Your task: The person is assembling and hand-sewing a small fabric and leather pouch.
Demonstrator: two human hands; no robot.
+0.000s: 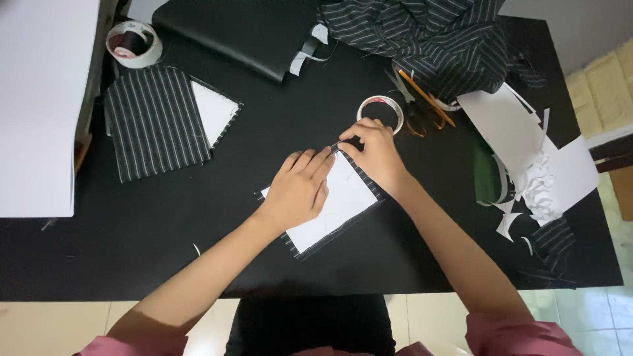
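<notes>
Near the middle of the black table (165, 231), just in front of the person, lies a white card panel (343, 198) edged with striped cloth; its long axis runs on a slant from near-left to far-right. Both hands are on it. The left hand (298, 191) lies flat with fingers together, pressing down the panel's left half, its fingertips pointing toward the far corner. The right hand (377, 153) sits at that far corner, thumb and fingers pinched together on the cloth edge, though whether it grips cloth alone or a bit of tape as well is hard to tell from this view. The two hands nearly meet at the top edge, the right being the nearer to the corner. Just beyond the right hand stands a tape roll (381, 111), and scissors (422, 105) lie beside that. A second striped piece (155, 122) rests well apart to the left.
</notes>
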